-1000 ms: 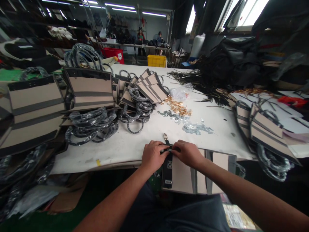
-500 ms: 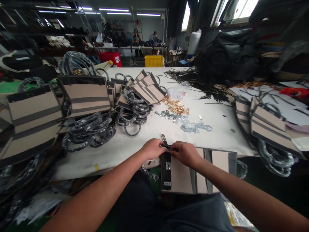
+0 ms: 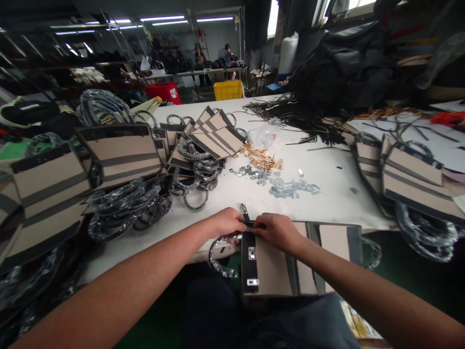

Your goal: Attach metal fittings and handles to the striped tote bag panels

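Note:
Across the table's front edge lies an unfolded bag panel (image 3: 276, 266), beige inside with black bands and a black end strip. Silver metal fittings (image 3: 252, 253) sit on that strip. From its far corner a short black strap (image 3: 244, 212) with a metal end sticks up. My left hand (image 3: 228, 222) pinches at the strap's base, fingers closed. Opposite it, my right hand (image 3: 275, 229) is closed on the same spot, resting over the panel's far edge. What lies between the fingertips is mostly hidden. A plastic-wrapped handle (image 3: 218, 264) hangs out beside the panel.
More bag panels (image 3: 119, 150) and wrapped handles (image 3: 127, 208) are piled at left; others (image 3: 417, 182) lie at right. Gold metal pieces (image 3: 263, 159) and flat silver plates (image 3: 290, 188) are heaped mid-table. Black straps (image 3: 308, 123) lie behind. People are in the far background.
The camera view has shifted slightly. More of the wrapped handle shows left of the panel. Both hands stay pinched at the same corner.

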The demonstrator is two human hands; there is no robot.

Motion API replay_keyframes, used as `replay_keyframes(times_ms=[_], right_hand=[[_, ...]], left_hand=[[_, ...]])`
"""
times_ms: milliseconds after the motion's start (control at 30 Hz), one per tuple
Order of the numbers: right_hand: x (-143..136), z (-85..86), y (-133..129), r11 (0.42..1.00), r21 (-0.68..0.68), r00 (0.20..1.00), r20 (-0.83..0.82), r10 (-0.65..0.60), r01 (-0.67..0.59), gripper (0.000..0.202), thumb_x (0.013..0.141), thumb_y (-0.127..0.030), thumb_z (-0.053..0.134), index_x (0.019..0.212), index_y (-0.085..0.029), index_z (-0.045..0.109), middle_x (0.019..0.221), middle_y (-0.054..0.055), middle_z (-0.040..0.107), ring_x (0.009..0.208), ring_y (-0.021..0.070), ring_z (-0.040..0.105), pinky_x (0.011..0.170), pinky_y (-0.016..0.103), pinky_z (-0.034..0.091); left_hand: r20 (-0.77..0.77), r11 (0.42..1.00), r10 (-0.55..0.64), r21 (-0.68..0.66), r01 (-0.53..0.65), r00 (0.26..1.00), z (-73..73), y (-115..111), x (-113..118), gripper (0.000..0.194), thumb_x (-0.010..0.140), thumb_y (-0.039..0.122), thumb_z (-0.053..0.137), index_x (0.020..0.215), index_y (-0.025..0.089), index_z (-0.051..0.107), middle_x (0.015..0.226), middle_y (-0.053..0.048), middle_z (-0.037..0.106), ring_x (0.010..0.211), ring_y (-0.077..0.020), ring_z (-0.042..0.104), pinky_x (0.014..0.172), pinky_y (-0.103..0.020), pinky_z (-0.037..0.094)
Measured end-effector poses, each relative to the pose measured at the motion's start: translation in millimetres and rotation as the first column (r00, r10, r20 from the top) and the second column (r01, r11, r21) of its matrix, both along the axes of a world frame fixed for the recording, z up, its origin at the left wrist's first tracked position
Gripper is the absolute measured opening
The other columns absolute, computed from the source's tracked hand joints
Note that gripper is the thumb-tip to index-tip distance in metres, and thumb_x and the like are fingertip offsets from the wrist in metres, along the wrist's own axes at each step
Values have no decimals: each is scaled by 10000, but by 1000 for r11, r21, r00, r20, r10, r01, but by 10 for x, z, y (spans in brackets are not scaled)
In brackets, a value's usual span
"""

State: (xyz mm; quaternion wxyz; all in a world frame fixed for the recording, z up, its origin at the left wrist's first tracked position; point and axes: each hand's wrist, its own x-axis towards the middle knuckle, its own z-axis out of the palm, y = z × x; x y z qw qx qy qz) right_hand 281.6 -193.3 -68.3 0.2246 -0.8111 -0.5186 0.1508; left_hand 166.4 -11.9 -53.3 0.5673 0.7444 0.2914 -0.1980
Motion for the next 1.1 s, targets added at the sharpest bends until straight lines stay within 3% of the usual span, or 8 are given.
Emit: replay_keyframes(times_ms=[133, 367, 500, 567, 667, 767, 933, 1100], right_hand=[[10, -2, 3, 1000, 14, 1000, -11, -4, 5, 47, 916, -306, 744, 924, -297, 790, 976, -19, 785, 891, 206, 704, 710, 287, 384], [39, 13, 44, 1000, 2, 998, -54, -18, 18, 76, 879, -274, 745, 925, -291, 803, 944, -10, 785, 837, 201, 688, 695, 294, 400], [69, 189, -8, 986, 123, 952, -299, -72, 113, 132, 870, -327, 762, 962, -253, 820, 736, -12, 716, 653, 166, 625, 618, 284, 418], [62, 329, -42, 910, 310, 872, -479, -100, 274, 221, 899, -424, 757, 956, -216, 807, 625, -20, 637, 553, 148, 559, 547, 279, 410], [6, 487, -11, 622, 576, 738, -675, -5, 531, 293, 930, -495, 743, 917, -202, 754, 565, -38, 550, 495, 135, 515, 493, 272, 418], [-66, 475, 144, 377, 638, 629, -760, 165, 672, 293, 924, -473, 770, 829, -211, 681, 572, -63, 476, 477, 109, 493, 484, 253, 429], [-66, 224, 407, 301, 549, 482, -833, 272, 780, 427, 882, -476, 822, 703, -200, 551, 572, -88, 389, 433, 71, 398, 413, 213, 349], [-48, 93, 434, 286, 520, 461, -851, 250, 805, 436, 900, -469, 804, 694, -205, 526, 554, -95, 377, 416, 69, 374, 405, 215, 345]], left_hand=[[-33, 999, 33, -22, -34, 999, -9, -49, 5, 62, 832, 215, 684, 865, 162, 677, 614, -13, 688, 443, -152, 607, 384, -216, 311], [-1, 994, 103, 32, -103, 995, -93, -48, -12, 114, 836, 173, 677, 740, 170, 615, 452, 49, 536, 334, -109, 490, 354, -210, 232], [17, 992, 123, 21, -124, 992, -110, -48, -29, 113, 832, 154, 683, 737, 167, 624, 432, 52, 527, 321, -105, 459, 360, -210, 245], [24, 991, 130, 10, -130, 991, -122, -46, -34, 81, 831, 155, 685, 759, 161, 648, 433, 50, 535, 316, -105, 450, 359, -212, 247], [18, 990, 140, -7, -140, 990, -139, -37, -30, 61, 820, 164, 704, 771, 158, 668, 437, 39, 549, 317, -117, 465, 354, -218, 247], [7, 988, 156, -23, -155, 988, -148, -34, -26, 55, 797, 160, 727, 777, 155, 676, 452, 38, 561, 316, -123, 473, 353, -223, 262], [11, 983, 176, -61, -175, 984, -162, -44, -40, 67, 790, 166, 730, 778, 159, 664, 454, 45, 550, 335, -118, 488, 369, -211, 289], [8, 981, 172, -92, -171, 985, -181, -22, -52, 69, 784, 165, 723, 773, 166, 655, 442, 51, 529, 322, -119, 470, 367, -220, 253]])
